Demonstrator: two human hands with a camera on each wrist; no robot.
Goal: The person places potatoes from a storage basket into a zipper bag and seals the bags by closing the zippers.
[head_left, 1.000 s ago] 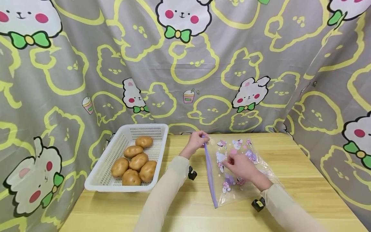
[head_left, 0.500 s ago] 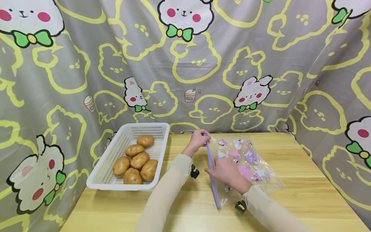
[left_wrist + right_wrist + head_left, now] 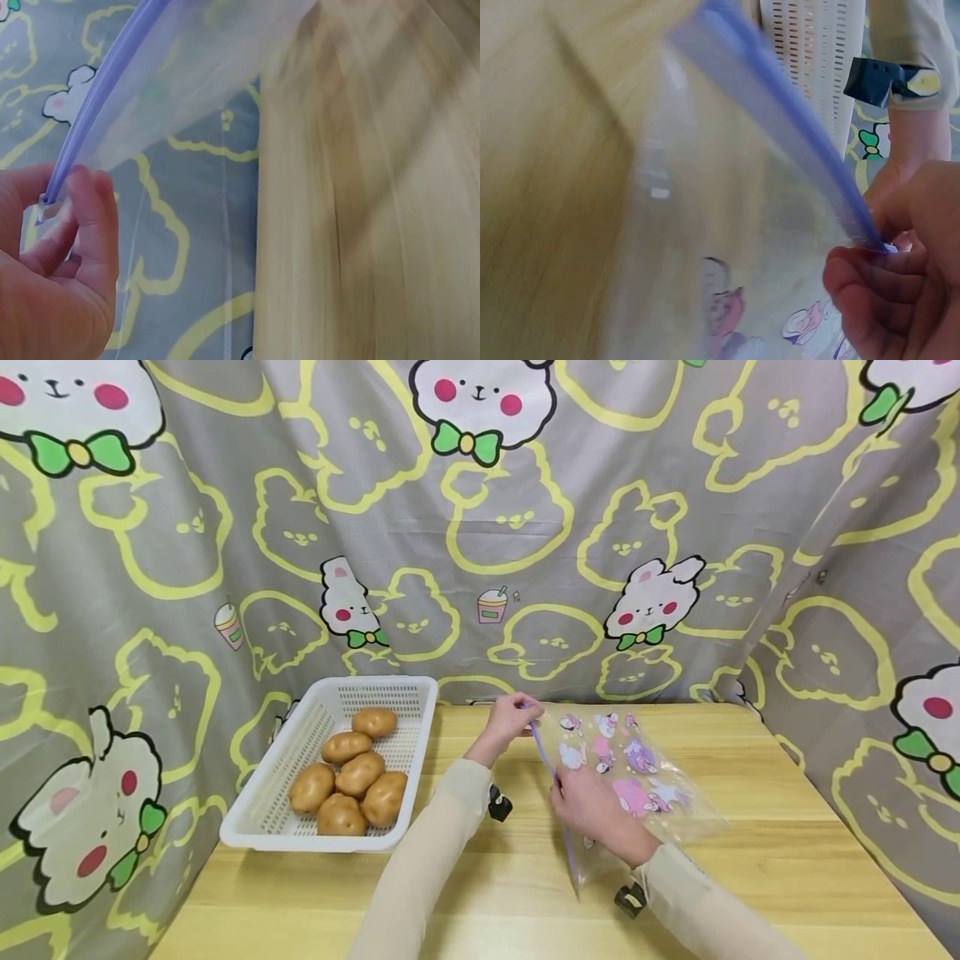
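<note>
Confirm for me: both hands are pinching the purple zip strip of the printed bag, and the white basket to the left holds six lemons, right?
Not quite. The white basket holds six potatoes, brown and lumpy, as the head view shows. The rest stands: the left hand and right hand each have a pinching grip on the purple zip strip of the printed bag.

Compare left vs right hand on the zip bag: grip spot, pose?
The left hand pinches the purple zip strip at its far end; the right hand pinches it further along, nearer the person. Left sits beside the white basket; right lies over the bag. Both grip the strip.
</note>
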